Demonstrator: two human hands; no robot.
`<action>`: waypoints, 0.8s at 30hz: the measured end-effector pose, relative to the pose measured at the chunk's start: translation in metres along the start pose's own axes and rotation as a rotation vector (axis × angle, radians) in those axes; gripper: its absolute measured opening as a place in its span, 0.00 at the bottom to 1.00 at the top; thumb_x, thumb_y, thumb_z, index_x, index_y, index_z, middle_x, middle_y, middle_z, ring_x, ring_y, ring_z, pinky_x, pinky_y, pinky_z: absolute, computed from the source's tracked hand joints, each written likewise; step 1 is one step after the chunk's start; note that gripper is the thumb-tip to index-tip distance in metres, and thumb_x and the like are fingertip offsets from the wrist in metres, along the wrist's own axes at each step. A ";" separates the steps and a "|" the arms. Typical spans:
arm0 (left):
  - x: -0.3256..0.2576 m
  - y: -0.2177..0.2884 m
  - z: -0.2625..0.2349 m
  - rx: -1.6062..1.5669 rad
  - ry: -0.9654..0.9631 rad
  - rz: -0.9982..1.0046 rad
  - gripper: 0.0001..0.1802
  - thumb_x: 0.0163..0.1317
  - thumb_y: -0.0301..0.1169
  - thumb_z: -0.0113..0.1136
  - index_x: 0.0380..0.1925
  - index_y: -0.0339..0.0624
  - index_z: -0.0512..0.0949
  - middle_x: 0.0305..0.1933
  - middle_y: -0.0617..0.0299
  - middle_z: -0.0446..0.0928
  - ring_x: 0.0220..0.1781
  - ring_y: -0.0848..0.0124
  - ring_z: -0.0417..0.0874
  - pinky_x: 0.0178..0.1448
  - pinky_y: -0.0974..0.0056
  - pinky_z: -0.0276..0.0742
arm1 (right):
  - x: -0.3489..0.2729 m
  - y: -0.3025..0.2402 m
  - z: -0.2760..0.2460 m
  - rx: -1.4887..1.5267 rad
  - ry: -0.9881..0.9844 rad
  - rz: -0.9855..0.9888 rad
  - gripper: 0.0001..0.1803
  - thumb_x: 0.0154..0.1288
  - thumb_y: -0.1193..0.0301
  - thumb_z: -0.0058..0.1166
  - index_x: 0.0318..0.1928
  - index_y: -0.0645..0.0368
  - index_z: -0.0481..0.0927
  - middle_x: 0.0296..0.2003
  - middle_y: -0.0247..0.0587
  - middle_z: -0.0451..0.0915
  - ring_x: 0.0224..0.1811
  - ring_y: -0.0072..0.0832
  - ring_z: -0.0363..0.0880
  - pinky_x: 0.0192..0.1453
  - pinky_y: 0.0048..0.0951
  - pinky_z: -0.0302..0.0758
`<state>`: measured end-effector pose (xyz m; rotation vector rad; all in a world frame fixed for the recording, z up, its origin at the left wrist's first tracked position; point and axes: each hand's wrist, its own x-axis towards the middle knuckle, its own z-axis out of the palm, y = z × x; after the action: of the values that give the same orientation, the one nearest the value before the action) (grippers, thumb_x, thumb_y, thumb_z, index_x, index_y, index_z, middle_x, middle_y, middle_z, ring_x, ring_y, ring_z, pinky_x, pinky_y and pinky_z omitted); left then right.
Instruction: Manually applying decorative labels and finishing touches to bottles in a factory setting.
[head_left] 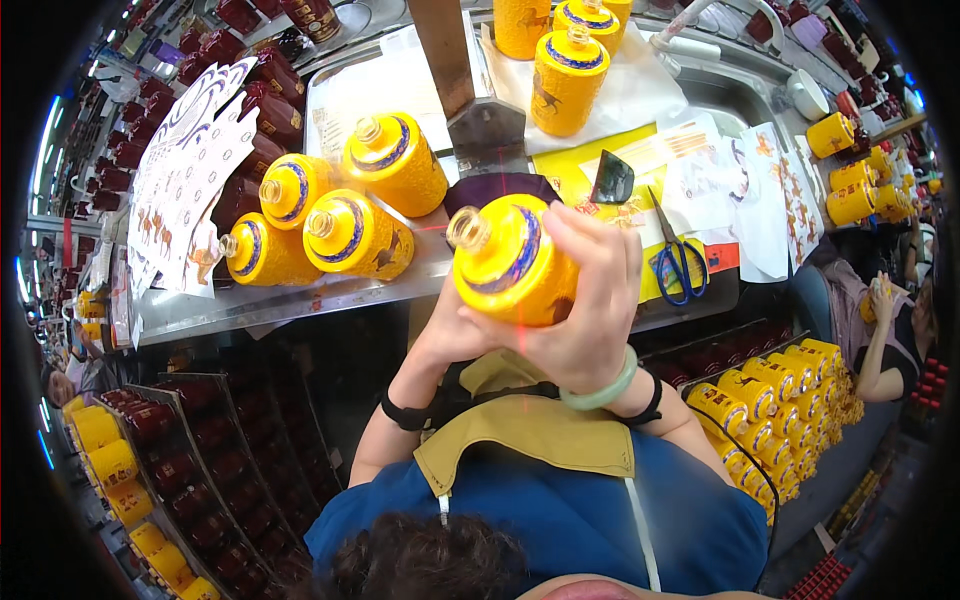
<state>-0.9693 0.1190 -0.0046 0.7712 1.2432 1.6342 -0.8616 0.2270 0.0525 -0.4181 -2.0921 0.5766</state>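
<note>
Both my hands hold one yellow bottle (pixel 503 272) over the front edge of the metal counter. It has a clear neck and a blue patterned band round its shoulder, and it leans to the left. My right hand (pixel 590 290) wraps its right side, fingers over the shoulder and thumb underneath. Curled at its lower left is my left hand (pixel 455 325), partly hidden by the bottle. Several like bottles (pixel 395 165) stand grouped on the counter to the left. Blue-handled scissors (pixel 680 265) and a dark flat scraper-like piece (pixel 613 178) lie to the right.
Printed decal sheets (pixel 185 190) cover dark red bottles at the left. More yellow bottles (pixel 570 80) stand at the back. A brown post (pixel 440 55) rises mid-counter. Racks of yellow bottles (pixel 770 400) stand lower right; another person's arm (pixel 880 350) shows beyond.
</note>
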 end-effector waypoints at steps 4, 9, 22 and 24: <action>0.002 -0.008 -0.016 -0.027 0.024 0.057 0.49 0.60 0.33 0.72 0.75 0.36 0.52 0.73 0.53 0.63 0.75 0.65 0.65 0.78 0.57 0.58 | 0.015 0.035 0.010 0.718 -0.246 0.597 0.40 0.55 0.55 0.76 0.59 0.68 0.71 0.49 0.46 0.82 0.47 0.33 0.82 0.52 0.36 0.78; 0.013 -0.004 -0.013 -0.116 0.138 0.009 0.40 0.70 0.31 0.59 0.76 0.33 0.50 0.73 0.52 0.62 0.75 0.65 0.63 0.78 0.59 0.57 | 0.017 0.084 0.052 0.853 -0.435 0.865 0.32 0.70 0.51 0.61 0.55 0.71 0.75 0.46 0.43 0.84 0.46 0.23 0.82 0.49 0.26 0.79; 0.051 -0.013 -0.028 0.048 0.305 0.009 0.23 0.72 0.32 0.61 0.59 0.29 0.67 0.57 0.54 0.77 0.57 0.72 0.79 0.60 0.67 0.76 | 0.032 0.141 0.097 0.690 -0.509 0.752 0.37 0.71 0.42 0.54 0.51 0.70 0.81 0.43 0.48 0.86 0.45 0.30 0.84 0.51 0.30 0.78; 0.041 -0.013 -0.035 0.091 0.302 -0.058 0.29 0.68 0.33 0.66 0.61 0.27 0.66 0.59 0.53 0.77 0.59 0.70 0.79 0.64 0.63 0.74 | 0.032 0.143 0.093 0.419 -0.394 0.540 0.39 0.69 0.41 0.55 0.55 0.71 0.80 0.46 0.56 0.85 0.48 0.39 0.85 0.54 0.33 0.77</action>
<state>-1.0124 0.1444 -0.0292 0.5498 1.5466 1.6998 -0.9461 0.3392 -0.0496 -0.6675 -2.1371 1.4842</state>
